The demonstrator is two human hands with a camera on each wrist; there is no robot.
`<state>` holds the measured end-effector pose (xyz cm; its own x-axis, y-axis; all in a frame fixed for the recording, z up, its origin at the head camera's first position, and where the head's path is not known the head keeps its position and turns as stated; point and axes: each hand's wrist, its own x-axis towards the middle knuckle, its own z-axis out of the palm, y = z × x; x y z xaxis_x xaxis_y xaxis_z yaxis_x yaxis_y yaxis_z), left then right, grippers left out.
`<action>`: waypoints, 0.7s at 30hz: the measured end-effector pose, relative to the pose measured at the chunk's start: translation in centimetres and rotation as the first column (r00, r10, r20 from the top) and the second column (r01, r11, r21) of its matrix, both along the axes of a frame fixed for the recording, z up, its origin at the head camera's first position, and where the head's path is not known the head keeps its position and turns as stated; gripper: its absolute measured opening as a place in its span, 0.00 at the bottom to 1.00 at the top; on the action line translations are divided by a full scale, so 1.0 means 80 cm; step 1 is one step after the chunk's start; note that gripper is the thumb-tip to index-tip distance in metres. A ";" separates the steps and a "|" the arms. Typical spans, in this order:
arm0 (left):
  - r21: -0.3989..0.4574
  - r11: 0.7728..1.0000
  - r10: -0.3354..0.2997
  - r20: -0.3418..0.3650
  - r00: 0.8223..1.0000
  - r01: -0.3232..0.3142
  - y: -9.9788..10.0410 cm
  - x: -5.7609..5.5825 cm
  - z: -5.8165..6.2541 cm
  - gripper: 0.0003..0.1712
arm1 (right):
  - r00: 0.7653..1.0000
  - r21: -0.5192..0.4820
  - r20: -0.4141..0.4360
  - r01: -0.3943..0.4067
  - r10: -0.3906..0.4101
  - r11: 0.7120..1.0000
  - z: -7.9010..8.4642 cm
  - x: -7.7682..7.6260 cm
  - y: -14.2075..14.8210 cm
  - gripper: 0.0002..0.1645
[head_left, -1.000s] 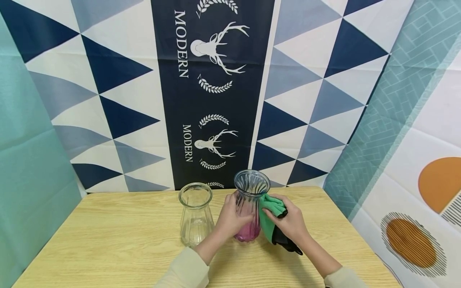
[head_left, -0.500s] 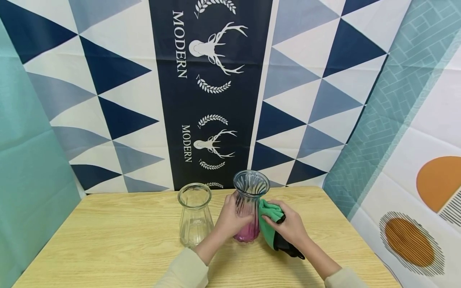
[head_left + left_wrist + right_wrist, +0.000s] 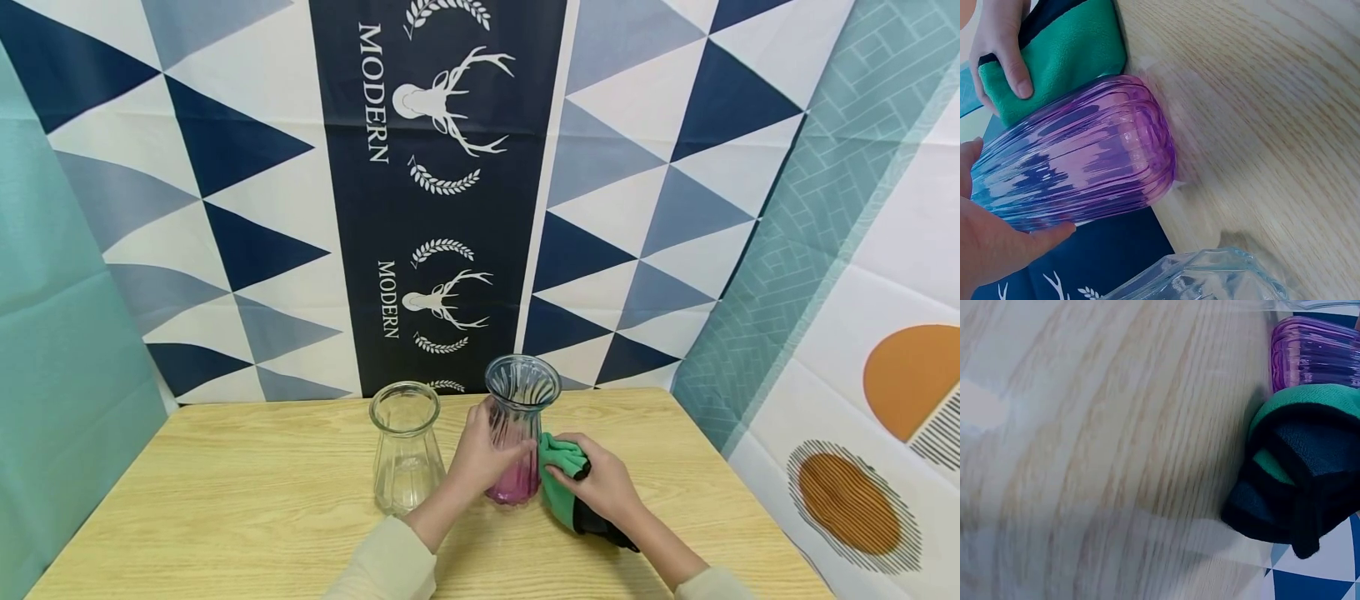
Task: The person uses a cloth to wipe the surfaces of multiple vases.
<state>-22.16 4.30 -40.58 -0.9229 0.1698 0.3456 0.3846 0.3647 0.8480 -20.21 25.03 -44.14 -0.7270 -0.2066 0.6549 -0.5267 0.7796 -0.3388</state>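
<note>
A ribbed glass vase (image 3: pixel 516 471), blue at its flared rim and pink at its base, stands upright on the table. My left hand (image 3: pixel 478 454) grips it around the middle from the left, thumb across the front. In my right hand (image 3: pixel 604 479) is a green cloth (image 3: pixel 557 492) with black edging, pinched between thumb and fingers and laid against the vase's right side. The left wrist view shows the cloth (image 3: pixel 1066 59) touching the vase (image 3: pixel 1097 150) close to its base. Seen from the right wrist, the cloth's dark underside and a black loop (image 3: pixel 1305 531) hang down by the table.
A clear glass vase (image 3: pixel 407 467) stands upright just left of the left hand. The wooden table (image 3: pixel 225 483) ends at a patterned backdrop (image 3: pixel 442 208) behind the vases. Hanging sheets close in the left and right sides.
My right hand has slid the cloth down along the vase's side, from just below the rim to lower on the body. The left hand keeps its grip, and both vases stay in place.
</note>
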 end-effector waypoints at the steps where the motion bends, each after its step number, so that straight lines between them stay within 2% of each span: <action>1: 0.006 1.000 0.001 0.004 1.000 -0.001 0.000 0.000 0.000 0.51 | 1.000 -0.008 0.017 0.006 -0.005 1.000 0.001 0.000 0.000 0.28; 5: 0.025 1.000 -0.001 0.003 1.000 0.001 0.000 0.000 0.001 0.48 | 0.999 -0.041 0.033 0.020 -0.018 0.999 0.004 -0.001 0.000 0.28; 10: 0.027 1.000 0.005 -0.004 1.000 -0.005 -0.001 -0.001 0.002 0.43 | 1.000 -0.084 0.008 0.004 -0.004 0.996 0.014 -0.002 -0.004 0.28; 21: 0.010 1.000 0.002 -0.039 0.999 -0.002 -0.001 -0.002 0.001 0.45 | 0.999 -0.171 -0.039 -0.003 -0.004 0.985 0.046 -0.003 -0.012 0.29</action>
